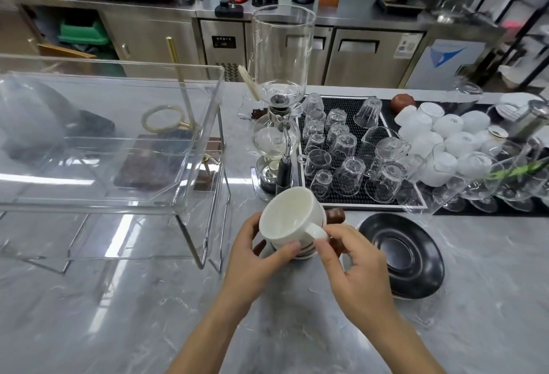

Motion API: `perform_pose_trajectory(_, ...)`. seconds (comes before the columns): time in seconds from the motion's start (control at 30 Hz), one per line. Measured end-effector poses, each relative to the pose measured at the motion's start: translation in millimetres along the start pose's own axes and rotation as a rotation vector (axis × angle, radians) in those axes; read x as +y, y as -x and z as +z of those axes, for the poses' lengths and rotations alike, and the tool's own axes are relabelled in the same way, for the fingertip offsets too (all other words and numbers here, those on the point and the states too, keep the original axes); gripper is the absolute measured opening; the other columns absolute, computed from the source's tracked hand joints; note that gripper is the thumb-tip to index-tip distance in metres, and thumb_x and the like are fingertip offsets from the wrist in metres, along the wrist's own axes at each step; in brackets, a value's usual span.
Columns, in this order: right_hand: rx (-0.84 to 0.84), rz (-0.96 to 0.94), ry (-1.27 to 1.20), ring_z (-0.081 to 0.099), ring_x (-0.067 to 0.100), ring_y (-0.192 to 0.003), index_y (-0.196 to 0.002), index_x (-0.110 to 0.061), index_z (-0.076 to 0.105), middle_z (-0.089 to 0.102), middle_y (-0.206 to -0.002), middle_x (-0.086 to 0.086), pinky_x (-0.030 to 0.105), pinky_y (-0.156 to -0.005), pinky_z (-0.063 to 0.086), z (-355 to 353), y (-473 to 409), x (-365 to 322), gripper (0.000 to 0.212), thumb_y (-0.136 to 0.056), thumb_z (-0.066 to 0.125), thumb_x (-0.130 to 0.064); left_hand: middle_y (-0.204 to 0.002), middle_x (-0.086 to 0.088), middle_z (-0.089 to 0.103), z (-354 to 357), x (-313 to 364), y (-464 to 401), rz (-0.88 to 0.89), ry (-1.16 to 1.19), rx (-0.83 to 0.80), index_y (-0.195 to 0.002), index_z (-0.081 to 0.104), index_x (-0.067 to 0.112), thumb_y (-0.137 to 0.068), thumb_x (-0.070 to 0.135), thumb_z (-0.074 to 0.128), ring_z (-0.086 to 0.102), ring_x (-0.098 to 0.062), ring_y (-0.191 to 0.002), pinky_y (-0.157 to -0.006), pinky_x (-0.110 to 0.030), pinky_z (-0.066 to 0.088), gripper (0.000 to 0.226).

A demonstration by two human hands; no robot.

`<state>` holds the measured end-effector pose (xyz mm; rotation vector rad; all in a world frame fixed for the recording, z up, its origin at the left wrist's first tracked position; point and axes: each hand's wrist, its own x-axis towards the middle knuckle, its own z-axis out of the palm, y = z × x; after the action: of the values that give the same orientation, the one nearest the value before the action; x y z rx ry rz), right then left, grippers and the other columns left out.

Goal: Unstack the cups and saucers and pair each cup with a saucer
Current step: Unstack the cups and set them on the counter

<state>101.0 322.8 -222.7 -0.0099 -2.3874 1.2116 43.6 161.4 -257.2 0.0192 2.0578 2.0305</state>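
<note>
- Grey marble counter (118,314), carrying everything; work confined to the middle, a little toward the near edge.
- Black saucer (405,257) lying flat and empty just right of the hands, nearer the right hand than the left; likely the landing spot for a cup, judged from the task.
- Black mat (353,106) of upturned glasses toward the far edge, glass siphon brewer (279,124) at its left end; neither part of the task.
- White cup (289,219) topmost on a stack, tilted with its mouth toward the camera and left, handle pointing right. Beneath it a white rim, probably a second cup or saucer, and something brown (335,214) behind; exact make-up of the stack hard to tell.
- Left hand (252,252) wrapped round the stack's left side, thumb pressed across the lower front, steadying.
- Right hand (353,266) at the handle, thumb and forefinger pinched on it.
- Key relation: cup directly between both hands, handle already in the right fingers, open saucer farther right along the same line; lifting up and rightward looks like the short path, left hand holding down the rest.
</note>
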Motion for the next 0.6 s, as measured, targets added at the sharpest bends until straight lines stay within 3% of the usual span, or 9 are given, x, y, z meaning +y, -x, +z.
perform_pose_trajectory(0.17, 0.007, -0.058, 0.035, 0.057, 0.0, -0.08, -0.095, -0.012, 0.069, 0.063, -0.086, -0.011, 0.009, -0.072, 0.041, 0.6, 1.0, -0.1, 0.007, -0.091, 0.064, -0.012, -0.126, 0.012, 0.065, -1.5, 2.3, 0.1, 0.019, 0.01, -0.007, -0.124, 0.06, 0.031, -0.055, 0.046, 0.089, 0.059, -0.003, -0.12, -0.103, -0.031, 0.051, 0.076)
perform_pose_trajectory(0.33, 0.03, -0.066, -0.004, 0.057, 0.001, -0.079, -0.095, -0.01, 0.069, 0.063, -0.085, -0.01, 0.01, -0.071, 0.041, -3.0, -0.1, -7.6, 0.009, -0.092, 0.062, -0.015, -0.126, 0.01, 0.066, -1.9, 8.5, 1.0, 0.071, 0.022, 0.025, -0.125, 0.059, 0.033, -0.057, 0.044, 0.091, 0.059, -0.012, -0.124, -0.107, -0.047, 0.048, 0.077)
perform_pose_trajectory(0.47, 0.031, -0.102, -0.018, 0.057, 0.003, -0.079, -0.096, -0.01, 0.068, 0.061, -0.086, -0.011, 0.01, -0.072, 0.04, -9.1, 5.9, -14.0, 0.008, -0.092, 0.062, -0.014, -0.127, 0.009, 0.065, -0.5, 14.3, 12.8, 0.1, 0.068, 0.021, -0.127, 0.058, 0.032, -0.056, 0.041, 0.093, 0.059, -0.012, -0.124, -0.107, -0.047, 0.047, 0.079)
perform_pose_trajectory(0.6, 0.018, -0.097, -0.081, 0.059, 0.01, -0.078, -0.096, -0.011, 0.069, 0.064, -0.086, -0.006, 0.014, -0.071, 0.043, -15.8, 21.6, -17.9, 0.018, -0.094, 0.056, -0.024, -0.126, 0.004, 0.064, 0.1, 14.6, 28.9, 0.102, 0.152, 0.021, -0.126, 0.054, 0.031, -0.05, 0.04, 0.097, 0.059, -0.017, -0.123, -0.107, -0.056, 0.046, 0.088)
